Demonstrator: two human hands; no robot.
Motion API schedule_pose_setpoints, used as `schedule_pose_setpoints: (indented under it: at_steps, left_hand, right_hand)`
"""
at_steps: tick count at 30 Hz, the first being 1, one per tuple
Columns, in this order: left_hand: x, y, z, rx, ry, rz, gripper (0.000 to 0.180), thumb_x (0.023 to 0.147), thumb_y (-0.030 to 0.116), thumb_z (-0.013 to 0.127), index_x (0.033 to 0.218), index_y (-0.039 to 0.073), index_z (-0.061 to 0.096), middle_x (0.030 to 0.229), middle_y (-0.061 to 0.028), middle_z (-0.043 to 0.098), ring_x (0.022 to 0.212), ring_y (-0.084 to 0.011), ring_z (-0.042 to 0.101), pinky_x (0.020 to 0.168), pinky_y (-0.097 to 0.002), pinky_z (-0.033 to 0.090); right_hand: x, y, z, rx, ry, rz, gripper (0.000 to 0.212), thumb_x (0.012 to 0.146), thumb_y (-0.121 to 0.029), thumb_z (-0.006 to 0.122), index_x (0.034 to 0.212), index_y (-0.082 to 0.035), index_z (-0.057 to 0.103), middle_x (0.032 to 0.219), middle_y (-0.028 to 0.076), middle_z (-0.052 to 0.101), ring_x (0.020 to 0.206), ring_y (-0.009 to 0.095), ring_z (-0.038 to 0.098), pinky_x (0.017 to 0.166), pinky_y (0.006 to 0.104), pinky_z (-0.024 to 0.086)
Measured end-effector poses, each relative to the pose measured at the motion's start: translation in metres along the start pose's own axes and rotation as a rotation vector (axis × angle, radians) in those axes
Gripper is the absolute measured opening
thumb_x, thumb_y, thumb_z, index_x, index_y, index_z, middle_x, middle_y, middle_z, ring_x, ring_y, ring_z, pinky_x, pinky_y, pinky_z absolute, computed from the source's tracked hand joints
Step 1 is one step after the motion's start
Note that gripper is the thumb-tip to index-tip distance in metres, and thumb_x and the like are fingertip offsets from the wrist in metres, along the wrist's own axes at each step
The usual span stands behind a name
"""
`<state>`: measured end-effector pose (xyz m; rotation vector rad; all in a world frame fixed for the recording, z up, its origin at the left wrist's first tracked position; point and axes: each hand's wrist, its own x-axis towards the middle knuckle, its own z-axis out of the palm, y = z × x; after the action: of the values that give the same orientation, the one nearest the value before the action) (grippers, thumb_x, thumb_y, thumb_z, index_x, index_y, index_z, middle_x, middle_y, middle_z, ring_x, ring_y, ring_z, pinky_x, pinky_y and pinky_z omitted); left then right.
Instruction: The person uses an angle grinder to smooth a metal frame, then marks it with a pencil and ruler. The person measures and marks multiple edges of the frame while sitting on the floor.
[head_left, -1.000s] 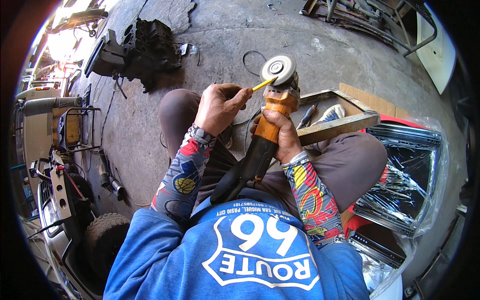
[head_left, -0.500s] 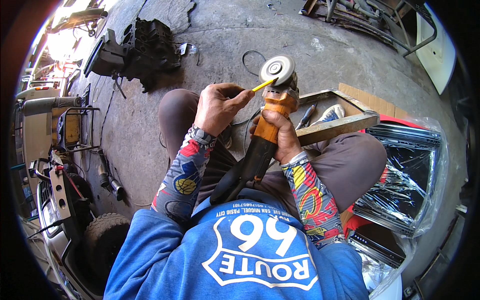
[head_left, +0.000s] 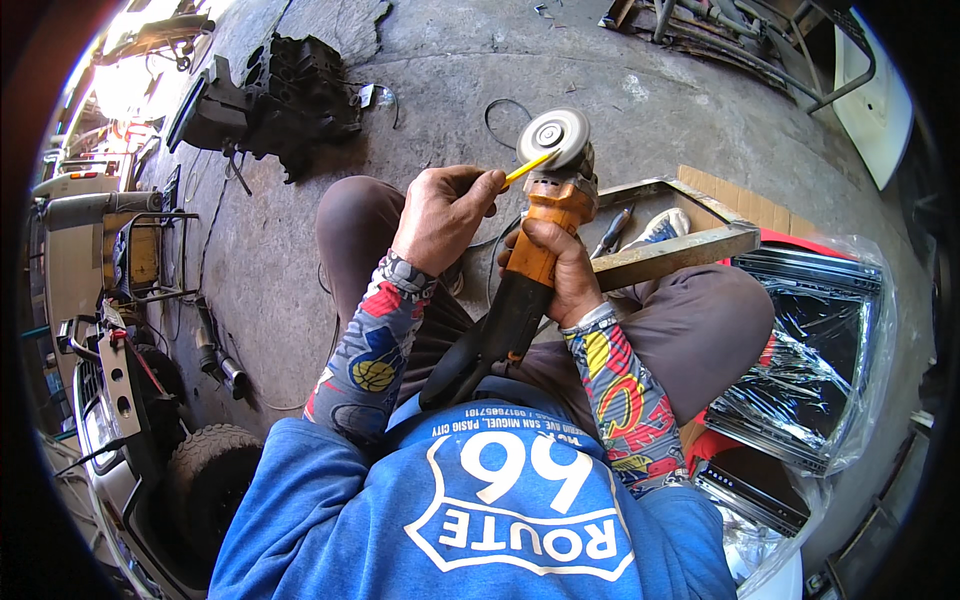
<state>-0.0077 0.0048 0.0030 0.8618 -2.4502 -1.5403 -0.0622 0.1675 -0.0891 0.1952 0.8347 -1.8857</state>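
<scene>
An orange and black angle grinder (head_left: 528, 270) points away from me, its black rear end against my lap. Around the orange body my right hand (head_left: 560, 265) is closed, thumb on top. A pale round disc (head_left: 553, 138) with a metal centre faces up at the grinder's head. My left hand (head_left: 447, 212) pinches a thin yellow pencil (head_left: 522, 172) between thumb and fingers. The pencil's far end lies over the disc face near its edge. I cannot tell whether the disc is turning.
A rusty metal frame (head_left: 690, 247) lies by my right knee, with a screwdriver-like tool (head_left: 613, 232) inside it. Plastic-wrapped black panels (head_left: 800, 350) stand at the right. A dark engine block (head_left: 290, 100) sits at the far left. A tyre (head_left: 212, 465) is at the lower left.
The pencil's tip has shifted slightly farther over the disc, and my left hand has tilted a little. The grinder and my right hand have hardly moved.
</scene>
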Motion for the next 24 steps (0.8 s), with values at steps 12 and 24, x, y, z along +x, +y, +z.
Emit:
schedule_pose_setpoints:
  at_steps: [12, 24]
  left_hand:
    - [0.0018, 0.0021, -0.0039, 0.132, 0.015, -0.091, 0.035, 0.097, 0.03, 0.074, 0.098, -0.005, 0.076, 0.075, -0.0015, 0.067, 0.068, -0.0063, 0.055, 0.059, -0.0262, 0.045]
    - [0.0024, 0.0016, -0.0044, 0.128, 0.032, -0.043, 0.028, 0.093, 0.025, 0.078, 0.097, -0.003, 0.078, 0.073, -0.0008, 0.067, 0.065, -0.0062, 0.053, 0.058, -0.0264, 0.043]
  right_hand:
    - [0.0002, 0.0008, -0.0004, 0.008, 0.012, 0.0, 0.038, 0.086, -0.032, 0.076, 0.107, -0.003, 0.063, 0.089, 0.01, 0.07, 0.078, 0.025, 0.074, 0.072, 0.0405, 0.064]
    - [0.0007, 0.0018, -0.0021, 0.0, -0.001, -0.001, 0.038, 0.087, -0.032, 0.075, 0.107, -0.003, 0.063, 0.089, 0.01, 0.07, 0.078, 0.024, 0.074, 0.072, 0.0403, 0.064]
